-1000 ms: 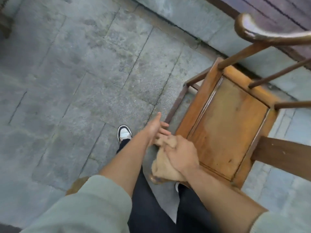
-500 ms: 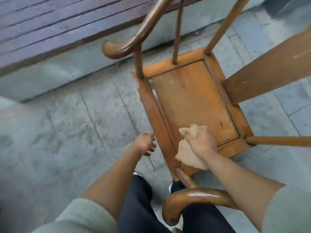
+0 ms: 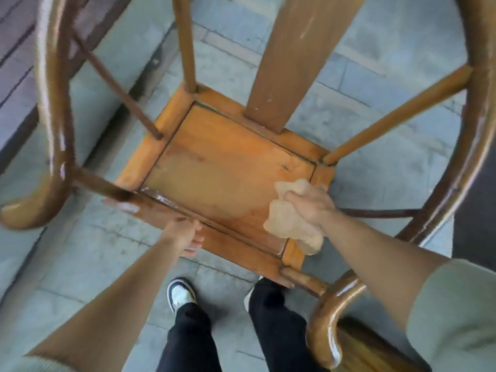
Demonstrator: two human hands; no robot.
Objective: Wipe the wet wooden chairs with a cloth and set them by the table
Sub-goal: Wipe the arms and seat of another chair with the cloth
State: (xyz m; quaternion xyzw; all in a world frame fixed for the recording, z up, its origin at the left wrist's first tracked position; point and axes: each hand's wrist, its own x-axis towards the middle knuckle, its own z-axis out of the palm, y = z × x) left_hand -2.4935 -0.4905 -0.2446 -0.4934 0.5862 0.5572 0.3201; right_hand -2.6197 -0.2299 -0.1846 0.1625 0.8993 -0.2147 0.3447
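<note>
Head view, looking straight down through a round-backed armchair of glossy orange-brown wood (image 3: 228,181) standing on grey stone paving (image 3: 80,251). Far left: the curved left armrest (image 3: 53,116) sweeps down and ends in a rounded scroll at the lower left, surface shiny. Thin spindles run from that rail down to the left edge of the square seat frame. Left hand (image 3: 185,234) sits at the seat's front edge, near its left corner; fingers curled together around the front rail, tips tucked under, so the actual grip is partly hidden. Below it, a black-and-white sneaker (image 3: 179,294) and black trousers (image 3: 193,339) on the paving, just in front of the seat. Centre: the seat panel shows a darker patch across the back and a paler, duller area toward the front. A wide flat back splat (image 3: 295,63) rises from the rear edge of the seat. Right: the right hand (image 3: 311,205) is over the seat's right edge near the front right corner, fingers clamped tight on a crumpled beige cloth (image 3: 290,224); the cloth bunches out below the fist and hangs over the seat frame. Far right: the right armrest (image 3: 330,318) curls round, glossy. Pale green sleeves (image 3: 456,312) at both lower corners.
</note>
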